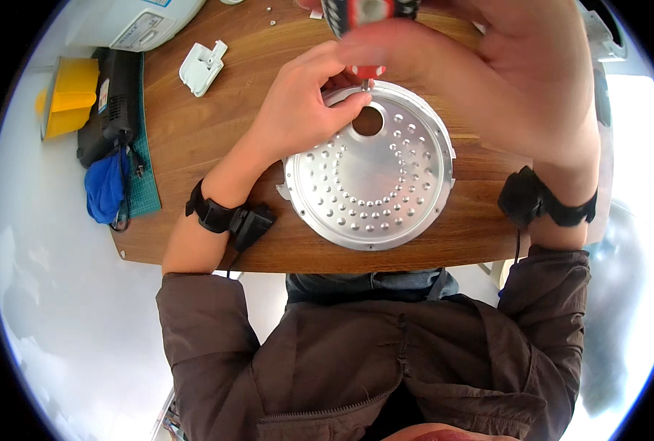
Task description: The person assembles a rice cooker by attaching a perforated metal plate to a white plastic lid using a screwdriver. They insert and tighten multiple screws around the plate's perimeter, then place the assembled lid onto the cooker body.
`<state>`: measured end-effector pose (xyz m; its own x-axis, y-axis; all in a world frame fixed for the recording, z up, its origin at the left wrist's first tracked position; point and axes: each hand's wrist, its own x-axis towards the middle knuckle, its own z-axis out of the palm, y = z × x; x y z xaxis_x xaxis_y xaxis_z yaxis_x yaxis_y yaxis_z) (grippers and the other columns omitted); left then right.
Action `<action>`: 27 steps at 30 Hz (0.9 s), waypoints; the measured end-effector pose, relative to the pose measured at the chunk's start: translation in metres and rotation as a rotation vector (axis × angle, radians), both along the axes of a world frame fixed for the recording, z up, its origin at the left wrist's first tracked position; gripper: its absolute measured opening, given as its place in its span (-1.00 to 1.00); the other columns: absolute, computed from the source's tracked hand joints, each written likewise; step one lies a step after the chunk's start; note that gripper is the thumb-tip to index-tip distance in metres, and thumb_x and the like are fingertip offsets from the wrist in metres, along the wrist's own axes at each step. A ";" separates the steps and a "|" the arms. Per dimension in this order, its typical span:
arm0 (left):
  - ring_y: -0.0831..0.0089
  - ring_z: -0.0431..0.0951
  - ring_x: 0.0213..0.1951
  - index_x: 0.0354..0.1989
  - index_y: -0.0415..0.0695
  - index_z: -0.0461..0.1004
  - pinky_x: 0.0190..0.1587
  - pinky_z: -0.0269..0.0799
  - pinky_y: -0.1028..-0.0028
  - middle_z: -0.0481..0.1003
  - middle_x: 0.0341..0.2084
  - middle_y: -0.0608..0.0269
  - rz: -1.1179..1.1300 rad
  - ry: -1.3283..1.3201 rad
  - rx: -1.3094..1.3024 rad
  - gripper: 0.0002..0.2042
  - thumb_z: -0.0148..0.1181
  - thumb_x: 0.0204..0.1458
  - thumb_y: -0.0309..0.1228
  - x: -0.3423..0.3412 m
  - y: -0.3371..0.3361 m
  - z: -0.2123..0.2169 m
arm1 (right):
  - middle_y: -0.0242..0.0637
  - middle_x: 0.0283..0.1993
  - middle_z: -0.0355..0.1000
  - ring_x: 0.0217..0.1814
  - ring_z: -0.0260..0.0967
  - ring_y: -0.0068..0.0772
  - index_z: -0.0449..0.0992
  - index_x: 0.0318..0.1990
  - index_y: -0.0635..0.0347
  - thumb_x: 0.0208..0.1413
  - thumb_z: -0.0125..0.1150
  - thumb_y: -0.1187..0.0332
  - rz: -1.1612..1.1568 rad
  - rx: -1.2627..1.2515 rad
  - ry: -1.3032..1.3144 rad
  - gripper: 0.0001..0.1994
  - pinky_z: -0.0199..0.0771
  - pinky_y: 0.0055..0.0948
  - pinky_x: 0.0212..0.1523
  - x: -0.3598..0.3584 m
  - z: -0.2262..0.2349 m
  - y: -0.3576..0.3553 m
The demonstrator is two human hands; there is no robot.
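A round silver metal disc (pixel 374 173) with rows of raised dimples and a round hole near its far edge lies on the table in front of me. Above that far edge, a screwdriver (pixel 367 71) with a thick red, black and white handle stands nearly upright, its short shaft pointing down at the rim. My right hand (pixel 503 81), partly blurred, is closed around the handle from above. Beside the shaft, my left hand (pixel 297 106) reaches over the disc's far-left rim, thumb and fingers pinched near the screwdriver's tip; whatever they hold is hidden.
A small white plastic part (pixel 202 68) lies at the far left of the wooden table (pixel 216 158). Along the left edge are a green cutting mat (pixel 145 184), a black tool body (pixel 117 95), a yellow container (pixel 73 95) and a blue cloth-like item (pixel 105 187). A white appliance (pixel 132 22) stands behind them.
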<state>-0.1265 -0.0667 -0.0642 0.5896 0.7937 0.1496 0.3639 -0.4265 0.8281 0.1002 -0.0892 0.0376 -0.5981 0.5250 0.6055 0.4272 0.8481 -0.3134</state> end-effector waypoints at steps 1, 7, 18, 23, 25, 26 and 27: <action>0.40 0.62 -0.24 -0.22 -0.26 0.56 -0.15 0.55 0.46 0.51 -0.27 0.25 0.018 -0.004 -0.038 -0.85 0.36 0.06 -0.53 0.000 -0.002 0.000 | -0.01 -0.12 0.55 -0.21 0.55 -0.17 0.48 0.11 0.46 0.07 0.27 0.62 0.005 0.009 -0.002 -0.60 0.55 -0.34 -0.18 -0.006 -0.001 0.001; 0.41 0.61 -0.26 -0.23 -0.26 0.53 -0.16 0.55 0.45 0.50 -0.29 0.24 0.039 -0.201 0.031 -0.85 0.36 0.06 -0.56 0.001 -0.007 -0.008 | 0.00 -0.11 0.55 -0.20 0.55 -0.17 0.48 0.11 0.47 0.06 0.27 0.63 0.007 0.002 0.021 -0.60 0.56 -0.34 -0.16 -0.010 0.002 0.003; 0.31 0.61 -0.22 -0.22 -0.26 0.54 -0.10 0.57 0.38 0.52 -0.27 0.17 -0.011 -0.150 0.074 -0.85 0.34 0.05 -0.55 -0.005 0.000 -0.013 | 0.00 -0.09 0.55 -0.17 0.55 -0.16 0.48 0.11 0.48 0.05 0.27 0.64 -0.059 0.293 0.163 -0.59 0.56 -0.34 -0.14 -0.036 0.004 0.021; 0.27 0.60 -0.19 -0.21 -0.24 0.55 -0.11 0.50 0.37 0.52 -0.27 0.15 0.001 -0.148 0.083 -0.83 0.36 0.05 -0.51 -0.008 -0.002 -0.015 | -0.08 0.02 0.54 -0.01 0.56 -0.29 0.45 0.22 0.45 -0.02 0.36 0.69 0.040 -0.175 0.240 -0.44 0.61 -0.37 0.00 -0.039 0.017 0.004; 0.27 0.58 -0.20 -0.21 -0.24 0.54 -0.12 0.50 0.37 0.51 -0.26 0.16 0.002 -0.180 0.021 -0.83 0.36 0.05 -0.51 -0.007 -0.002 -0.017 | -0.10 -0.02 0.54 -0.04 0.56 -0.33 0.46 0.20 0.42 -0.05 0.37 0.70 -0.110 -0.203 0.296 -0.44 0.62 -0.41 -0.05 -0.039 0.014 0.003; 0.27 0.58 -0.21 -0.21 -0.24 0.54 -0.12 0.49 0.36 0.51 -0.26 0.17 0.003 -0.195 -0.009 -0.83 0.36 0.05 -0.51 -0.006 -0.002 -0.018 | -0.12 -0.04 0.54 -0.05 0.56 -0.35 0.47 0.19 0.41 -0.07 0.38 0.71 -0.217 -0.180 0.301 -0.43 0.63 -0.44 -0.07 -0.042 0.012 0.002; 0.28 0.58 -0.21 -0.21 -0.24 0.53 -0.12 0.49 0.36 0.50 -0.26 0.17 -0.001 -0.183 0.004 -0.83 0.36 0.05 -0.52 -0.006 -0.002 -0.018 | -0.13 -0.07 0.55 -0.07 0.56 -0.37 0.48 0.17 0.40 -0.10 0.38 0.73 -0.322 -0.163 0.308 -0.43 0.63 -0.47 -0.09 -0.046 0.011 0.002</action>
<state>-0.1327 -0.0683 -0.0820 0.5532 0.7921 0.2578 0.2068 -0.4304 0.8787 0.0543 -0.0872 0.0481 -0.1952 0.7570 0.6235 0.5267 0.6172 -0.5845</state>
